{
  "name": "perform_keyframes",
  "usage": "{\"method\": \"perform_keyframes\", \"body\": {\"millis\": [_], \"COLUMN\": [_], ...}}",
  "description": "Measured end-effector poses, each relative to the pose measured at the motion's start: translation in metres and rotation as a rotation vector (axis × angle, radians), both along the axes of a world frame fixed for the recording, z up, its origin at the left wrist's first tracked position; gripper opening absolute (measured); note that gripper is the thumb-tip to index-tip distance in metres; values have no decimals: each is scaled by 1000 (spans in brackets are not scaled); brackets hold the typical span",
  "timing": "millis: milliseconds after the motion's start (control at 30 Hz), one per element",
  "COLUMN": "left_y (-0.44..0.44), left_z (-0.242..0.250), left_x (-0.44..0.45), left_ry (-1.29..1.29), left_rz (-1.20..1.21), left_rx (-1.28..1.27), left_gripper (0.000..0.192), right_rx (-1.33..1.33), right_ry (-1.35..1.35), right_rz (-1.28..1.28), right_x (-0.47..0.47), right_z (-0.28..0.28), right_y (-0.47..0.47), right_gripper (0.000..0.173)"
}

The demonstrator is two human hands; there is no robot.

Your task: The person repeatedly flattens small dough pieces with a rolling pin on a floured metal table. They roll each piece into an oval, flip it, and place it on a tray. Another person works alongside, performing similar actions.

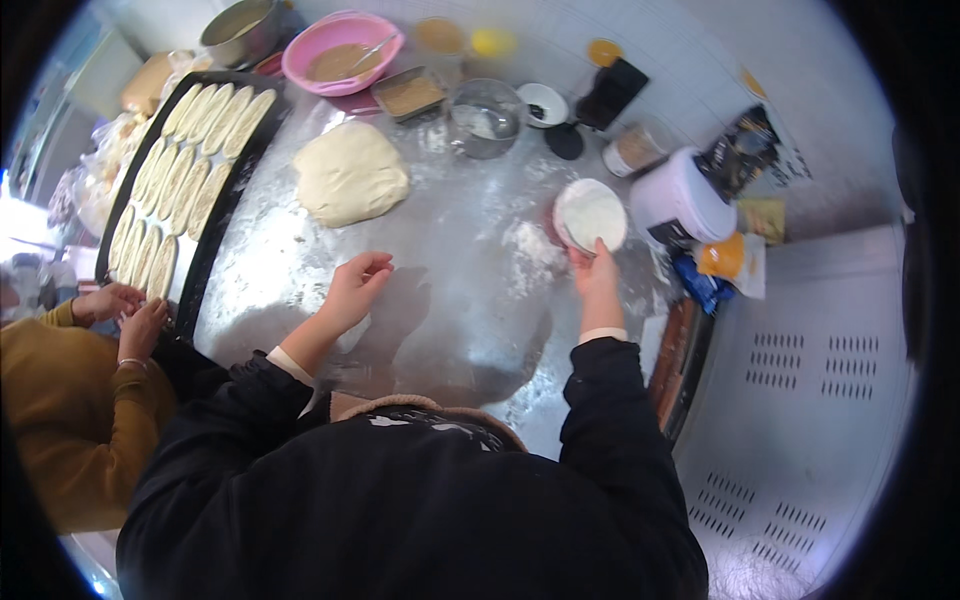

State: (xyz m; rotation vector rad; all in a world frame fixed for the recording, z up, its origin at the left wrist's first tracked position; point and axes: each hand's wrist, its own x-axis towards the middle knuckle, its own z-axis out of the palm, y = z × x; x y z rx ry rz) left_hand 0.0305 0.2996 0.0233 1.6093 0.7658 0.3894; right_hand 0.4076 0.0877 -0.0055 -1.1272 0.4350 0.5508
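Observation:
My right hand [598, 274] grips the near rim of a round bowl of white flour [592, 216], with the thumb over its edge. My left hand [358, 289] hovers over the metal worktop [457, 225], holding nothing, its fingers loosely curled and apart. A large slab of pale dough [350, 174] lies beyond my left hand. Loose flour [531, 251] is scattered on the worktop just left of the bowl. Whether the bowl touches the worktop, I cannot tell.
At the left, a co-worker's hands [139, 311] are at the near end of a black tray [232, 196] of long dough pieces. Along the back stand a pink basin [298, 69], a clear bowl [487, 120] and a small white bowl [553, 101]. A white tub [671, 196] stands right.

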Motion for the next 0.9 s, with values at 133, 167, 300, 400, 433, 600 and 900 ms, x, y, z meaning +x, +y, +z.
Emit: {"method": "perform_keyframes", "body": {"millis": [133, 167, 300, 400, 433, 600, 900], "left_y": [12, 14, 11, -1, -5, -19, -52], "left_z": [-18, -24, -39, -36, -33, -11, 8], "left_x": [-14, -17, -24, -21, -20, -17, -80], "left_ry": [72, 72, -22, 8, 15, 96, -98], "left_rz": [144, 175, 271, 284, 226, 64, 239], "left_rx": [-55, -72, -76, -97, -70, 175, -90], "left_gripper": [25, 25, 23, 21, 22, 18, 17], "right_rx": [-404, -503, -1395, -1247, -1259, -1413, -373], "right_ry": [-95, -193, -912, -1428, -1270, -1256, -367], "right_rz": [110, 178, 353, 406, 562, 817, 690], "right_x": [43, 56, 98, 115, 120, 134, 60], "right_z": [-8, -2, 28, 28, 21, 2, 6], "right_y": [7, 1, -10, 10, 21, 38, -75], "right_gripper": [28, 27, 38, 44, 43, 38, 34]}}
